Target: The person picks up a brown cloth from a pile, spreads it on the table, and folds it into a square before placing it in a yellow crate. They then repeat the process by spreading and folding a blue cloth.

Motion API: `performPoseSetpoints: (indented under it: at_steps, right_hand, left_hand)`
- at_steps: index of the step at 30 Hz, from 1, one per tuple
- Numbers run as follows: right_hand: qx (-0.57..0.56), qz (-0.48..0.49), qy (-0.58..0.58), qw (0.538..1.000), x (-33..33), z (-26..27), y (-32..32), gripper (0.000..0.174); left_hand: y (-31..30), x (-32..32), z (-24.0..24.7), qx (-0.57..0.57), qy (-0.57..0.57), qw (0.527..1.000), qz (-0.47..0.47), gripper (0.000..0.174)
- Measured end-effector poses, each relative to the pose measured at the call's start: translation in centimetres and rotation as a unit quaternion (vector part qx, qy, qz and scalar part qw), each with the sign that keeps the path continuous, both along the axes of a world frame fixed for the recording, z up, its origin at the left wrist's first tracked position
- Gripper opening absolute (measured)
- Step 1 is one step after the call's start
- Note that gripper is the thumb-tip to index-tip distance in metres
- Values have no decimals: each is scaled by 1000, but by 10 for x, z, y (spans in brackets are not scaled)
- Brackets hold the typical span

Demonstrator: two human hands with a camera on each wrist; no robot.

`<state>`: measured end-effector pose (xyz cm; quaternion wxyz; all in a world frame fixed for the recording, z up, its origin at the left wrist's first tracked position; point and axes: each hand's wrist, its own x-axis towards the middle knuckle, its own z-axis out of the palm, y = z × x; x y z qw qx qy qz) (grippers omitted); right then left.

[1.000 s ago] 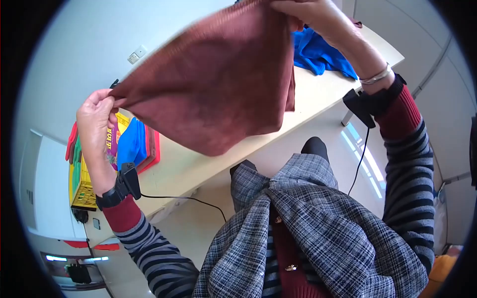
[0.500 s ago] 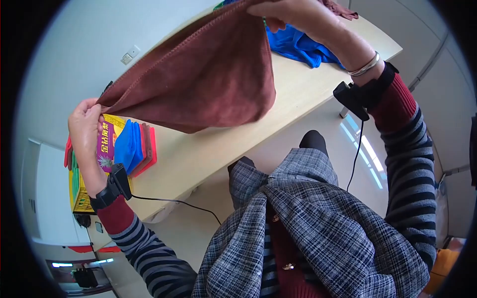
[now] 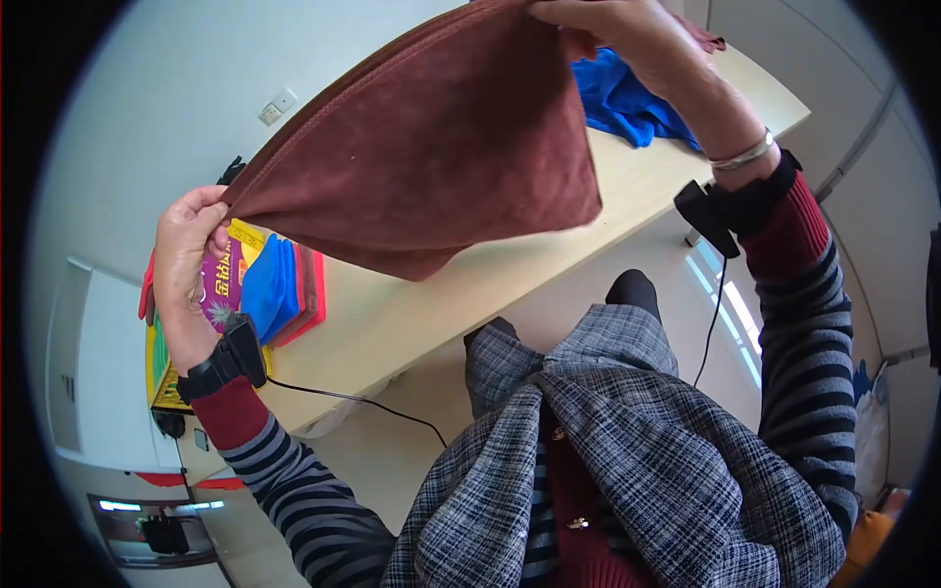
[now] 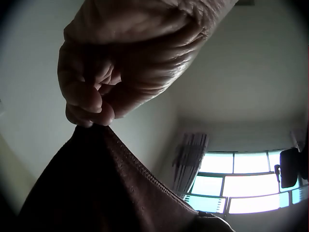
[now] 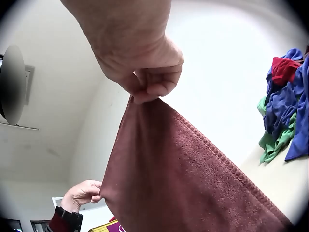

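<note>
A brown cloth (image 3: 421, 147) with a stitched edge hangs in the air over the table, stretched between both hands. At its left corner the left hand (image 3: 188, 255) pinches it; the left wrist view shows thumb and fingertips closed on that corner. The right hand (image 3: 637, 44) holds the opposite upper corner, higher up; in the right wrist view the cloth (image 5: 169, 174) drops in folds from the pinching fingers. Its lower edge sags between the hands.
The pale table (image 3: 392, 323) runs beneath. At its left stand a yellow basket (image 3: 162, 387), a purple packet (image 3: 222, 279) and folded blue cloths (image 3: 270, 289) beside brown and red ones. A rumpled blue cloth (image 3: 627, 103) lies at the far right, near green and red ones (image 5: 285, 71).
Over the last half second both hands and the cloth have shifted slightly right in the head view, and the cloth's lower right part has swung outward to the right.
</note>
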<state>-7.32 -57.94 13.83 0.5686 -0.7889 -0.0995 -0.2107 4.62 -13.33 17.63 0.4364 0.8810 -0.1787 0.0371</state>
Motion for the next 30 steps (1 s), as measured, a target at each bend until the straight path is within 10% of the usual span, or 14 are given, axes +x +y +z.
performPoseSetpoints:
  at_steps: [16, 21, 30]
  right_hand:
    - [0, -109, 22, 994, 100, -53, -45, 14]
    - [23, -57, -164, 985, 69, -33, -36, 9]
    - [-288, -40, -195, 937, 2, -215, 54, 17]
  left_hand:
    - [-73, 74, -13, 63, -76, 994, 50, 22]
    - [-77, 63, -11, -25, -160, 984, 78, 23]
    - [13, 57, -256, 21, -13, 998, 63, 21]
